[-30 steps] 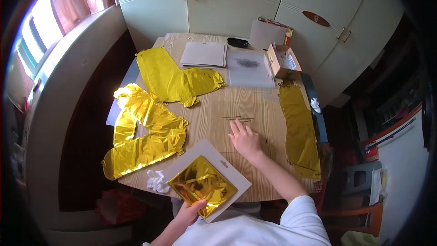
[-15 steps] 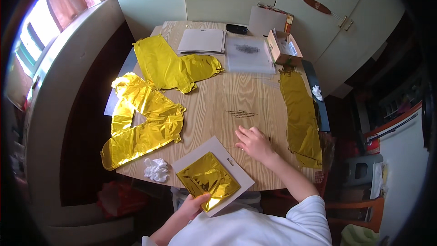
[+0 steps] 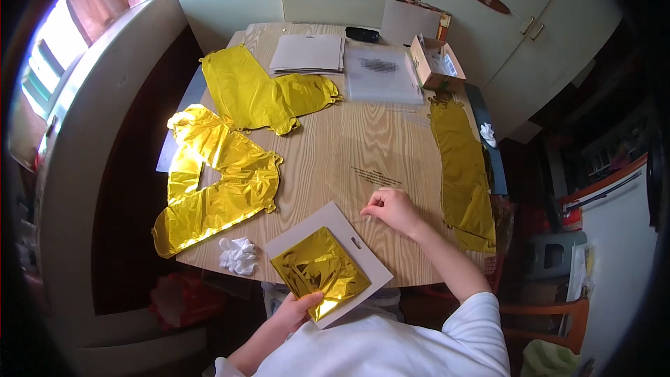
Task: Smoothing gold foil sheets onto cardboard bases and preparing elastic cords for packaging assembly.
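My left hand (image 3: 296, 309) grips a pale grey card (image 3: 373, 274) with a hang slot, its thumb pressing a folded gold foil balloon (image 3: 317, 262) flat against it. The card is tilted over the table's near edge. My right hand (image 3: 392, 209) is closed in a pinch on the edge of a clear plastic bag (image 3: 373, 160), which lies on the wood and bears a small block of dark print. The bag's outline is hard to see. To the left of the card is a crumpled white wad (image 3: 238, 256).
Flat gold foil balloons lie at left (image 3: 230, 185), far left (image 3: 258, 94) and right (image 3: 464, 167) on the wooden table (image 3: 314, 146). Toward the back are a stack of grey cards (image 3: 307, 52), clear bags (image 3: 384, 84), a black tray (image 3: 362, 34) and a small box (image 3: 437, 73).
My right hand's fingers have closed from spread to a pinch. The printed bag has turned slightly under it. My left hand still holds the card and folded balloon.
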A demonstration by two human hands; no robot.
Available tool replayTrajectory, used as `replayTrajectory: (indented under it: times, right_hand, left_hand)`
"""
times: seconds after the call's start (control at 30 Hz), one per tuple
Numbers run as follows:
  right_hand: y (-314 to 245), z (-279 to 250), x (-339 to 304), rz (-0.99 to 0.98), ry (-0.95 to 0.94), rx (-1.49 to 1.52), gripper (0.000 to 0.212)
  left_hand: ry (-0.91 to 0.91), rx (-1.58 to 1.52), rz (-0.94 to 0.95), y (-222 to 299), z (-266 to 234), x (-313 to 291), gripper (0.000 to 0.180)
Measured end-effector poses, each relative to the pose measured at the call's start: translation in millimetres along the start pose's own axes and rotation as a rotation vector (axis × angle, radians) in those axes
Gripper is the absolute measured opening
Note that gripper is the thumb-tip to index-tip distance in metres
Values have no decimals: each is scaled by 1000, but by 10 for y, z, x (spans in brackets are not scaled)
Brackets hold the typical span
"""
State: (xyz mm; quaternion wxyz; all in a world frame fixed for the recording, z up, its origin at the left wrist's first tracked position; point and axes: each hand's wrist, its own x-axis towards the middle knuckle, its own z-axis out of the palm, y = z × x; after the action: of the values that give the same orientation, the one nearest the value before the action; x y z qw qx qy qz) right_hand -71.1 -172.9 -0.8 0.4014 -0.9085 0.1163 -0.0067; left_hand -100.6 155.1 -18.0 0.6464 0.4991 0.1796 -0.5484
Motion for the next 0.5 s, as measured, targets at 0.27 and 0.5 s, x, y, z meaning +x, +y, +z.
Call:
replayTrajectory:
  times: [0.27,0.5]
  right_hand:
    - [56,23,-21,-194,93,-153,18]
    - [-17,101,-22,-229,72,-298,17]
  left_hand:
    - [-72,-168,126,75,-43,-25,36]
    - [-25,22,-24,195,190,-152,36]
